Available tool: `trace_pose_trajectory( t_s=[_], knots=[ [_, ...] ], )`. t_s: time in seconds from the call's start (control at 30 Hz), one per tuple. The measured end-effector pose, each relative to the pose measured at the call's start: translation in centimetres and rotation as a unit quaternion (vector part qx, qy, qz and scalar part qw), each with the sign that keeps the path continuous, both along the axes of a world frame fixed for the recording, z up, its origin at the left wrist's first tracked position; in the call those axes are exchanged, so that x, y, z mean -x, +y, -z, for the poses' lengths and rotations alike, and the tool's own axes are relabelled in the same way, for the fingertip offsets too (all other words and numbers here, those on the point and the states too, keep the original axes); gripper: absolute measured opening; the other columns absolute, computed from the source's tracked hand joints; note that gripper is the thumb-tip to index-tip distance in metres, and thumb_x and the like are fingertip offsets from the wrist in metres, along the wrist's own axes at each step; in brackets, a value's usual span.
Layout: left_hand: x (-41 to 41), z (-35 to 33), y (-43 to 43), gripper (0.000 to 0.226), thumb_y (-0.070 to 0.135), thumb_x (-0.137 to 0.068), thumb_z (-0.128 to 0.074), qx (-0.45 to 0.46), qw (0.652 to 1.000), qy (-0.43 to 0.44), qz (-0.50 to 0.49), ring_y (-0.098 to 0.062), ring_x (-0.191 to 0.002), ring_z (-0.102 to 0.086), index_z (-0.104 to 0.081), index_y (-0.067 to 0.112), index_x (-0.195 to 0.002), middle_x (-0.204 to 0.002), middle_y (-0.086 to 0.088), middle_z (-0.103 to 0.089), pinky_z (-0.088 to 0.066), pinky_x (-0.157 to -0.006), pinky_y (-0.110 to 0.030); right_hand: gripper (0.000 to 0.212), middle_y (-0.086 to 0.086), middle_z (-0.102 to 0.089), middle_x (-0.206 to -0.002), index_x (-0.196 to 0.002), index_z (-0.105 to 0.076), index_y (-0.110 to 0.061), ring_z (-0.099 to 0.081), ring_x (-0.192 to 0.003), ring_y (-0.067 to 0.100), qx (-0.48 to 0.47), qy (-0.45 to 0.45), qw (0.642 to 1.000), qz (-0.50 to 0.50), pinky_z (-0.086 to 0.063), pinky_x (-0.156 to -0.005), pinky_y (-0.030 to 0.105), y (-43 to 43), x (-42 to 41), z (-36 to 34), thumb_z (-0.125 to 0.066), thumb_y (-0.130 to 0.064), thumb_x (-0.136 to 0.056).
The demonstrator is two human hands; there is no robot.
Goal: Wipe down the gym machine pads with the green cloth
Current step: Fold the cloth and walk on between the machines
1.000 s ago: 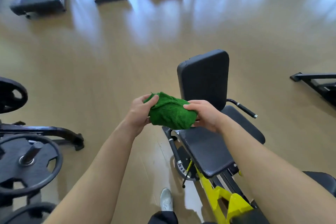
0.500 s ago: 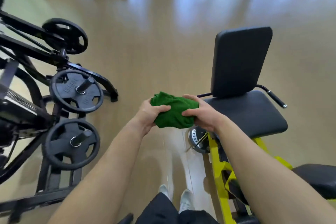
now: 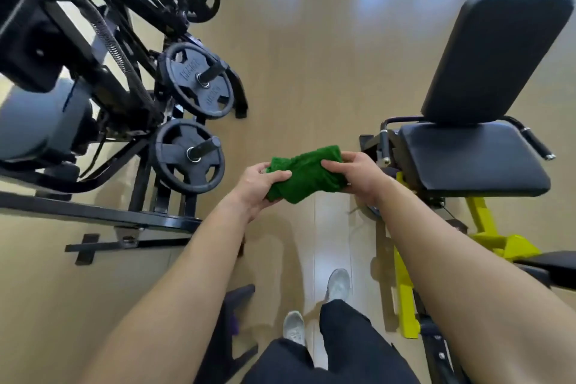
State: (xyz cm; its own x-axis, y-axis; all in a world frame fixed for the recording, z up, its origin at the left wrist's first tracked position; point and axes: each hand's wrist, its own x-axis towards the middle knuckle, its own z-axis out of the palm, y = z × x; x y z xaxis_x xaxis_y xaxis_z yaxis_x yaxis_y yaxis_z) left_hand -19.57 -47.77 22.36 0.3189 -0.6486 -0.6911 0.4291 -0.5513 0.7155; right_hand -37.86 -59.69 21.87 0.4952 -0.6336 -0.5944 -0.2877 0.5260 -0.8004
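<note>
Both hands, left hand and right hand, fingers clamped on the bunched green cloth, held in air left of the seat pad. Risk, I judge: wadded cloth wipes patchily, or snags the side handle.

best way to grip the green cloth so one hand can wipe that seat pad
Grip the green cloth around its thick bunched middle, from above with the right hand, which is nearer the seat pad. It is wadded into a roll held at both ends; a palm over the middle would probably leave a broad underside free to wipe with.
</note>
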Motion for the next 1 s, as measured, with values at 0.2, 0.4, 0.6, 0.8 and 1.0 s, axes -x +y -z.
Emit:
trace_pose_trajectory(
  t_s=[0.2,0.4,0.6,0.8,1.0],
  knots=[
    [-1.8,1.5,10.5,0.034,-0.005,-0.092,-0.063,-0.019,0.998,0.0,-0.068,-0.03,-0.093,-0.068,-0.062,-0.003,-0.126,-0.116,-0.022,-0.069,-0.057,-0.082,-0.038,0.008,0.011,-0.078,-0.102,-0.097,-0.074,-0.014,-0.077,-0.093,0.027,0.017,0.057,0.997,-0.048,-0.063,-0.084,0.045,8.7,-4.0,0.3,-0.077,-0.013,-0.09],
    [-1.4,2.8,21.0,0.032,-0.002,-0.091,-0.065,-0.023,0.99,-0.008,-0.136,-0.03,-0.096,-0.068,-0.061,0.003,-0.122,-0.114,-0.016,-0.07,-0.057,-0.084,-0.042,0.011,0.012,-0.074,-0.106,-0.104,-0.071,-0.012,-0.073,-0.098,0.029,0.007,0.095,0.991,-0.095,-0.063,-0.084,0.048,18.5,-5.1,1.8,-0.068,-0.012,-0.094],
    [0.3,6.1,31.9,0.045,-0.003,-0.09,-0.067,-0.055,0.977,-0.038,-0.204,-0.027,-0.095,-0.067,-0.056,0.005,-0.132,-0.119,-0.013,-0.067,-0.057,-0.082,-0.042,0.013,0.014,-0.07,-0.106,-0.097,-0.068,-0.013,-0.069,-0.098,0.031,-0.045,0.096,0.987,-0.121,-0.062,-0.082,0.049,28.8,-4.8,6.1,-0.057,-0.005,-0.096],
    [0.9,10.5,41.6,0.025,-0.007,-0.091,-0.061,-0.117,0.962,-0.043,-0.244,-0.016,-0.079,-0.063,-0.06,0.017,-0.097,-0.092,-0.002,-0.064,-0.056,-0.066,-0.032,0.025,0.012,-0.07,-0.112,-0.122,-0.064,-0.011,-0.07,-0.095,0.027,-0.071,0.128,0.976,-0.16,-0.062,-0.076,0.044,38.2,-5.3,11.8,-0.06,-0.004,-0.097],
    [-1.7,17.5,48.1,0.033,-0.009,-0.085,-0.066,-0.181,0.945,-0.071,-0.262,-0.036,-0.105,-0.066,-0.06,0.014,-0.108,-0.118,-0.016,-0.066,-0.058,-0.088,-0.048,0.024,0.013,-0.07,-0.114,-0.12,-0.063,-0.013,-0.07,-0.099,0.029,-0.091,0.165,0.968,-0.168,-0.062,-0.086,0.051,45.5,-8.6,18.9,-0.06,-0.007,-0.097]
  ],
)
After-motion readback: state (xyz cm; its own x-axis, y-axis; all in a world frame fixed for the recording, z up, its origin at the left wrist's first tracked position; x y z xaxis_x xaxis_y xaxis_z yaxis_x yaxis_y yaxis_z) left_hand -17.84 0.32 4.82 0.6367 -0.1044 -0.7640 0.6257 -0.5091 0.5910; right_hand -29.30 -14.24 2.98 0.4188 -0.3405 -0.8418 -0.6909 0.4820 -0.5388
